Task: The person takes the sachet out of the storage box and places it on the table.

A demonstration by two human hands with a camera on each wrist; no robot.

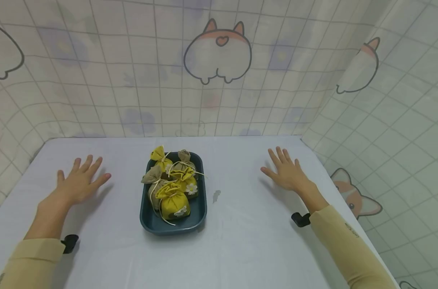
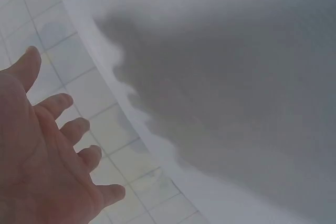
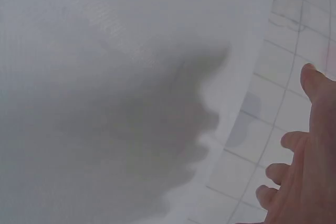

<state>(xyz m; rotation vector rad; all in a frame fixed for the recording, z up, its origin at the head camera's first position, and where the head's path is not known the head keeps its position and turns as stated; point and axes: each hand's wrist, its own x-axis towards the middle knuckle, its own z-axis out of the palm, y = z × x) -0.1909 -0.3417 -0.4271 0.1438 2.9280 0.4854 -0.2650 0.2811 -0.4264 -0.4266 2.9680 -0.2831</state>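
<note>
White cloth on table (image 1: 240, 241), cartoon-dog tiled curtain (image 1: 132, 80) behind & right; both hands flat, fingers spread.

Bare tablecloth (image 1: 240, 241) either side of central tray (image 1: 201, 208), heaped pouches (image 1: 172, 184) filling it, curtain walls (image 1: 385, 132) close behind and right

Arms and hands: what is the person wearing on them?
Both hands, left hand and right hand, are bare. Each arm has a long beige sleeve with small dark print, and a little black clip-like piece sits at each wrist.
</note>
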